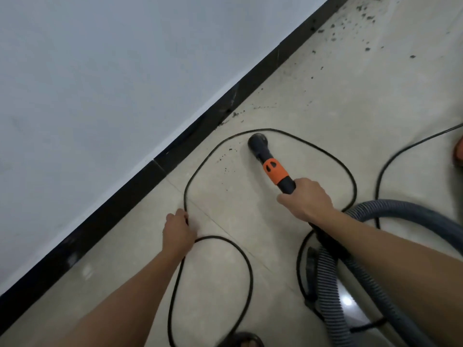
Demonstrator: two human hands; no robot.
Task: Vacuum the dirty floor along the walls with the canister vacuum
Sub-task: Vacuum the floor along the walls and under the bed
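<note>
The right hand point(307, 199), fingers curled, is gripping the wand point(275, 172); its nozzle point(258, 142) is resting at frame centre. The left hand point(179, 230) is pinching the cord point(275, 132). Dirt point(363, 21) is lying along the skirting point(225, 106), upper right: most work judged outstanding

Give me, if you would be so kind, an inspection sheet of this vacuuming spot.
Surface: tiled floor, dark dirt scattered along the baseboard.
Job's things: nozzle on the floor; grey hose runs off right.
Clutter: orange thing at right edge, cut off.
Hands: left hand grips the cord; right hand grips the wand.
Cables: black cord loops around the nozzle.
Surroundings: pale wall, black baseboard.
</note>
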